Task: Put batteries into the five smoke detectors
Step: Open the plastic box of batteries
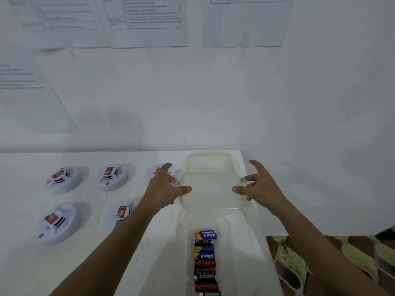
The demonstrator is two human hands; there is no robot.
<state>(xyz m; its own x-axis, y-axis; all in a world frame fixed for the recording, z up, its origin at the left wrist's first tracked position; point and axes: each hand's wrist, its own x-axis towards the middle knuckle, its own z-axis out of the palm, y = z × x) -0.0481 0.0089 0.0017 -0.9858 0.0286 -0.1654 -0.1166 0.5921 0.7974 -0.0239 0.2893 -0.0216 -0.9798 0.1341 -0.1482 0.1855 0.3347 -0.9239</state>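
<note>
Five white smoke detectors lie on the white table: three in a back row (63, 180) (111, 176) (157, 170) and two in front (56, 223) (121, 212). Each shows a red label on top. My left hand and forearm partly cover two of them. A clear plastic container (245, 242) at the table's right end holds a row of several batteries (205, 259), blue, black and red. Its clear lid (210, 189), with a pale green seal, is held over the container's far end. My left hand (164, 186) pinches the lid's left side and my right hand (260, 184) pinches its right side, thumbs on top.
The table's right edge (263, 221) runs just beside the container, with a brown and green patterned surface (320, 263) below it. A white wall stands right behind the table, with printed sheets (147, 22) taped to it.
</note>
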